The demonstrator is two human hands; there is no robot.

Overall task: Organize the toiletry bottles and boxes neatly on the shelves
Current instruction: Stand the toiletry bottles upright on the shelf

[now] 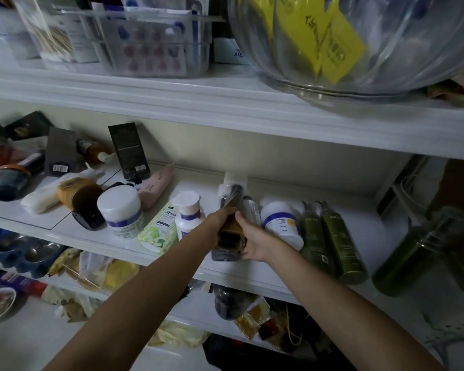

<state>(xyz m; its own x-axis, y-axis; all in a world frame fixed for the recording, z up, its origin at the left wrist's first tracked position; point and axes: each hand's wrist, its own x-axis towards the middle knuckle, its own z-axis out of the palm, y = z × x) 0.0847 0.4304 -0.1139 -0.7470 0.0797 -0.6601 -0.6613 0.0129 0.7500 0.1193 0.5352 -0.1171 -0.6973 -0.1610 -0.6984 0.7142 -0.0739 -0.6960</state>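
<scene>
Both hands, the left hand and the right hand, curl their fingers round a dark pump bottle at the front of the middle shelf, between a white jar and a small white bottle.

Green-and-white tube — "Accen…" in white script, its smaller print and other labels too blurred to read

Both hands grip dark bottle on shelf

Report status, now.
Left hand and right hand grip the pump bottle. Bottle at the shelf front edge. White jar close on its right, white bottle left.
</scene>
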